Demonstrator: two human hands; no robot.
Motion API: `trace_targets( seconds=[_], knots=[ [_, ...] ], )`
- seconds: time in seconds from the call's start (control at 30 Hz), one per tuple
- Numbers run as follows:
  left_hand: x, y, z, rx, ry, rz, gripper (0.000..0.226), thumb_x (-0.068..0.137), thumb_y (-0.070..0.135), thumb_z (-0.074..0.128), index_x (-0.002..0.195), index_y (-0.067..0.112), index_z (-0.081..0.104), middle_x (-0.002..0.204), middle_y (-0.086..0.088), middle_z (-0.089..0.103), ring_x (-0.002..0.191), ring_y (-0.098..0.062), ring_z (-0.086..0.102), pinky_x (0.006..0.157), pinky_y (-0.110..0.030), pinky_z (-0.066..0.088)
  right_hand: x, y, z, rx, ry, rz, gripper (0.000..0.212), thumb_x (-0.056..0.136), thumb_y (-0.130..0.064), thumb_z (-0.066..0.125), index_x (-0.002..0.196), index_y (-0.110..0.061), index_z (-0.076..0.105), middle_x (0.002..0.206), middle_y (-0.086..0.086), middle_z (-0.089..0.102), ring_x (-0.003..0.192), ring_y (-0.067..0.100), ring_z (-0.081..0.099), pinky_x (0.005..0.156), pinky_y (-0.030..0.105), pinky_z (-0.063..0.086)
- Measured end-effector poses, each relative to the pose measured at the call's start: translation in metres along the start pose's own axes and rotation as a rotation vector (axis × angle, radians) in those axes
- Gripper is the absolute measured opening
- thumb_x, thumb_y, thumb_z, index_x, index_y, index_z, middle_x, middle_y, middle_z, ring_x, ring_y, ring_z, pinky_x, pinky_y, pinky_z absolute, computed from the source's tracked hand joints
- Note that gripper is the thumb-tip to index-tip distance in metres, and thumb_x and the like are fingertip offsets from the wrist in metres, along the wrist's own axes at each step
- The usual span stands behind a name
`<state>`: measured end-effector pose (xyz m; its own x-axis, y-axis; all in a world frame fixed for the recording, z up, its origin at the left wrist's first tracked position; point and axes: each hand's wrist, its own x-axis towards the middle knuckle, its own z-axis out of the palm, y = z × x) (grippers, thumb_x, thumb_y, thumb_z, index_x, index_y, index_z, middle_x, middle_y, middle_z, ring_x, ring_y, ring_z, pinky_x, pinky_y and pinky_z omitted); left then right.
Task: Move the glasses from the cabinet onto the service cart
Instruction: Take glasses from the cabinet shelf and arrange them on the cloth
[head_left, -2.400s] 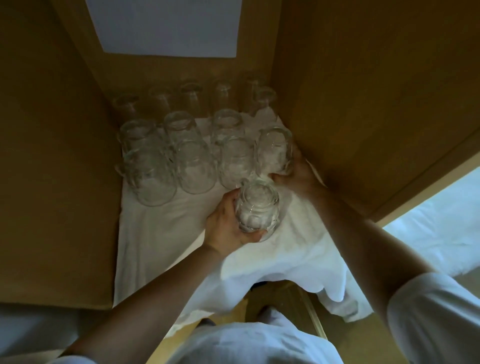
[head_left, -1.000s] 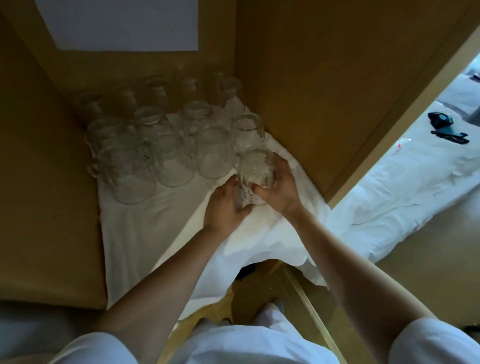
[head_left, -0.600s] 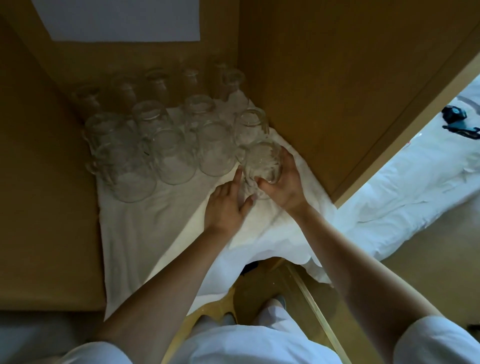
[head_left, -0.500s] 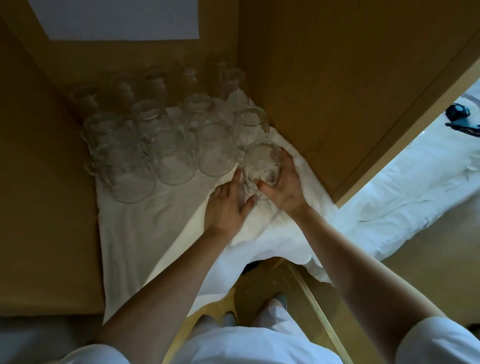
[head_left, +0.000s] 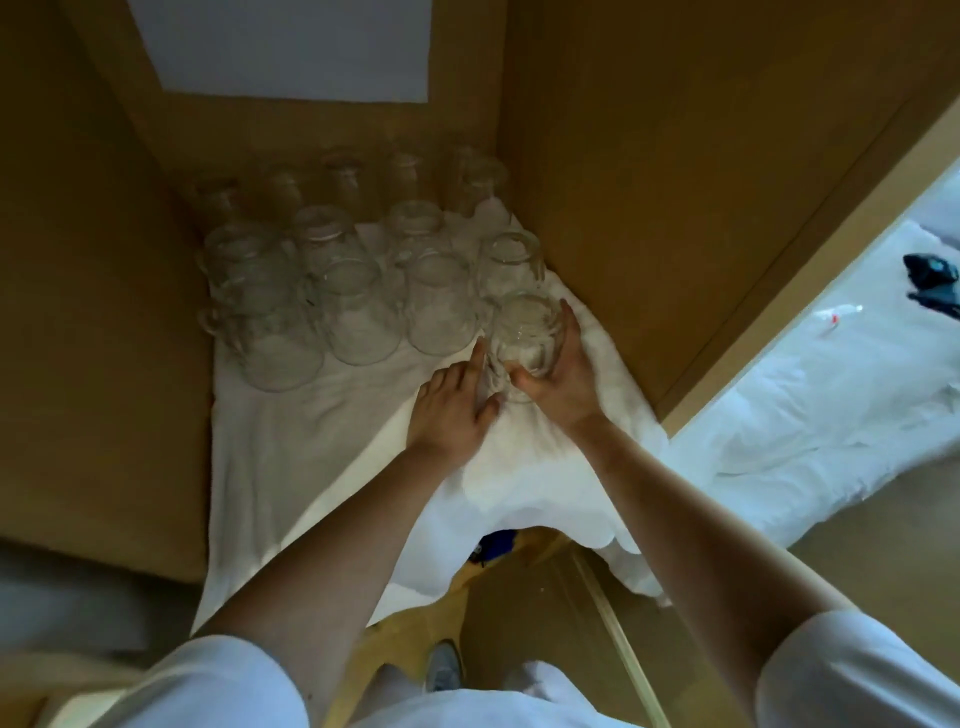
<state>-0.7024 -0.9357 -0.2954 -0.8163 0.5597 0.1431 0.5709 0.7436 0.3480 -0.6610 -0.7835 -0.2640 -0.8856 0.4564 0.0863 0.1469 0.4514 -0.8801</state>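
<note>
Right hand (head_left: 558, 382) is curled round the front-right glass (head_left: 530, 332) and clamped on it, thumb near side, fingers far side. Left hand (head_left: 452, 405) lies with its fingers straight and apart, their tips touching the glass's left flank, where a handle seems to sit. That glass stands on the white cloth (head_left: 291, 457) on the cabinet shelf, centre-right of the frame, just in front of 1 neighbour glass (head_left: 509, 260) and just beside the front row (head_left: 358, 312) to its left. Danger 1 is a clink: the block is packed tight, so a sideways tug could knock a neighbour and rattle the lot. Danger 2 is the cloth: it looks rumpled under both hands and its front edge (head_left: 545, 509) hangs loose over the shelf lip, so dragging instead of lifting could haul the cloth, and every glass on it, toward that drop. Danger 3 is smooth glass in 1 wrapping hand, which could slip if it tilts. As for room, the right cabinet wall (head_left: 649, 182) sits close by the right knuckles, with glass behind and to the left. The open way is straight up, then back toward the lower centre, and bare cloth fills the lower left. I can't pick out the service cart in this view.
</note>
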Motion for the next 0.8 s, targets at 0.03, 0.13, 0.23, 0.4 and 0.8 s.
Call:
trace_targets(
  seconds=[0.03, 0.13, 0.23, 0.4, 0.8],
  knots=[
    [-0.002, -0.001, -0.001, 0.014, -0.031, 0.004, 0.076, 0.092, 0.058, 0.027, 0.153, 0.017, 0.005, 0.142, -0.009, 0.042, 0.127, -0.024, 0.04, 0.106, -0.031, 0.026, -0.001, -0.001, -0.001, -0.019, -0.012, 0.026, 0.119, 0.06, -0.059, 0.068, 0.152, -0.019, 0.005, 0.155, 0.001, 0.026, 0.141, 0.012, 0.027, 0.114, 0.026, 0.028],
    [-0.02, -0.002, -0.006, 0.073, -0.094, 0.017, 0.091, 0.077, 0.063, 0.002, 0.152, 0.013, 0.012, 0.152, -0.006, 0.031, 0.138, -0.021, 0.029, 0.114, -0.03, 0.015, -0.005, -0.002, -0.004, -0.113, -0.02, 0.102, 0.126, 0.064, -0.063, 0.072, 0.152, -0.013, -0.003, 0.156, 0.007, 0.023, 0.143, 0.021, 0.026, 0.115, 0.031, 0.027],
    [-0.056, -0.006, -0.011, 0.08, -0.068, -0.084, 0.089, 0.077, 0.062, -0.001, 0.151, 0.015, 0.018, 0.155, -0.003, 0.026, 0.143, -0.019, 0.023, 0.116, -0.033, 0.012, -0.02, -0.002, -0.013, -0.181, -0.084, 0.135, 0.127, 0.069, -0.06, 0.073, 0.151, -0.009, -0.009, 0.159, 0.009, 0.011, 0.146, 0.023, 0.016, 0.116, 0.031, 0.021],
    [-0.127, 0.008, -0.017, 0.084, -0.037, -0.244, 0.062, 0.097, 0.047, 0.026, 0.149, 0.014, 0.025, 0.157, -0.003, 0.022, 0.145, -0.021, 0.019, 0.118, -0.035, 0.009, -0.088, 0.008, -0.036, -0.174, -0.102, 0.029, 0.081, 0.088, -0.031, 0.064, 0.151, -0.019, 0.014, 0.154, 0.003, 0.025, 0.136, 0.02, 0.034, 0.103, 0.026, 0.034],
    [-0.311, 0.007, -0.026, -0.124, -0.312, -0.741, 0.042, 0.096, 0.027, 0.047, 0.137, 0.018, 0.044, 0.152, -0.007, 0.027, 0.135, -0.03, 0.033, 0.109, -0.038, 0.031, -0.215, 0.001, 0.021, -0.389, -0.811, -0.169, 0.034, 0.095, -0.021, 0.052, 0.129, -0.024, 0.052, 0.141, 0.0, 0.044, 0.116, 0.02, 0.054, 0.094, 0.025, 0.041]
  ],
)
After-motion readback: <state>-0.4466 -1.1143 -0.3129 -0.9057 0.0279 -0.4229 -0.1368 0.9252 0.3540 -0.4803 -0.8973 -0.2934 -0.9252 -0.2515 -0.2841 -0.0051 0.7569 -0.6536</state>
